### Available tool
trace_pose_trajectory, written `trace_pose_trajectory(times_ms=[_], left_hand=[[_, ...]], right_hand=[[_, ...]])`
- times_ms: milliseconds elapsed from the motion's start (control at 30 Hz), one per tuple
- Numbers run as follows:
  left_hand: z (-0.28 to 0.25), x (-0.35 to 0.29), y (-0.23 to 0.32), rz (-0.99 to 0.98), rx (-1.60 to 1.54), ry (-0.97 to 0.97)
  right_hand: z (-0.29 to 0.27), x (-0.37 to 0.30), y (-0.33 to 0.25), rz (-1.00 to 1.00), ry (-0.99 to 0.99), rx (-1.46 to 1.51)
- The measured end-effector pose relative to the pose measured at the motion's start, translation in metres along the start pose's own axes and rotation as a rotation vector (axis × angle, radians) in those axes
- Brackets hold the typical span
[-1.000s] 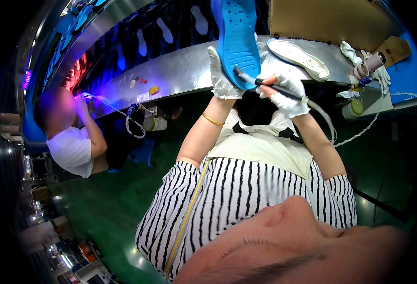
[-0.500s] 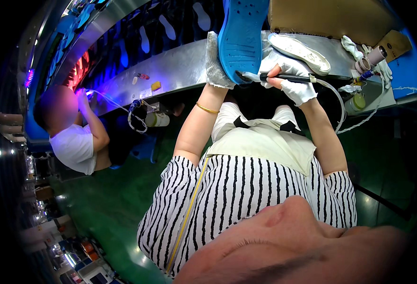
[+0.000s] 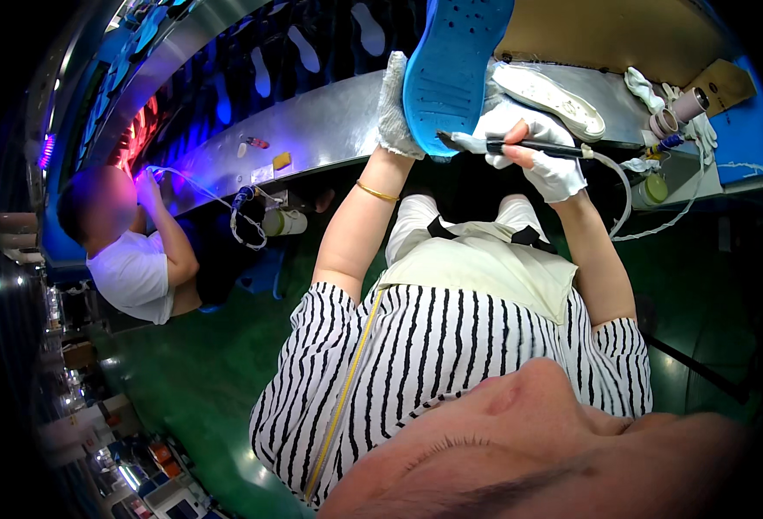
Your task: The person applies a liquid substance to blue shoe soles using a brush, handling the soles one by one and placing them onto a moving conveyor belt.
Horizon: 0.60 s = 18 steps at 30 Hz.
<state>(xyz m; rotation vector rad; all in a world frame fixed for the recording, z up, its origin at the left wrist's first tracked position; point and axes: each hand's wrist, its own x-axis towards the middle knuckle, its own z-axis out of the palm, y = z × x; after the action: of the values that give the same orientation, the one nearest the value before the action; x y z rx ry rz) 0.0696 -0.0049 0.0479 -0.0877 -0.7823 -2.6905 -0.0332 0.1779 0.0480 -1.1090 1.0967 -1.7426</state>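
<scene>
A blue shoe sole (image 3: 449,82) with small holes and ridges stands tilted over the front edge of the metal bench. My left hand (image 3: 396,112), in a grey-white knit glove, is closed on its left side; the fingertips are hidden behind it. My right hand (image 3: 544,156), in a white glove with bare fingertips, pinches a black-handled brush (image 3: 520,148) joined to a clear hose (image 3: 621,177). The dark bristles touch or nearly touch the lower end of the sole. Right of the sole, a white shoe (image 3: 550,99) lies on the bench.
Dark shoe forms with pale soles (image 3: 305,50) line the conveyor behind the metal bench (image 3: 334,121). A cardboard box (image 3: 606,35) stands at the back right, near thread cones (image 3: 689,105) and a lidded jar (image 3: 652,190). A co-worker (image 3: 135,264) sits at the left.
The upper end of the blue sole has tilted to the right. My right hand has shifted slightly right with the brush, whose bristles remain near the sole's lower end.
</scene>
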Motion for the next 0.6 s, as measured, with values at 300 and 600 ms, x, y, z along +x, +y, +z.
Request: trace_pose_trajectory(times_ms=[300, 600], left_hand=[[0.006, 0.013, 0.013, -0.026, 0.037, -0.031], [0.008, 0.036, 0.012, -0.247, 0.328, 0.134]], right_hand=[[0.003, -0.003, -0.008, 0.12, -0.039, -0.054], [-0.007, 0.017, -0.01, -0.287, -0.153, -0.52]])
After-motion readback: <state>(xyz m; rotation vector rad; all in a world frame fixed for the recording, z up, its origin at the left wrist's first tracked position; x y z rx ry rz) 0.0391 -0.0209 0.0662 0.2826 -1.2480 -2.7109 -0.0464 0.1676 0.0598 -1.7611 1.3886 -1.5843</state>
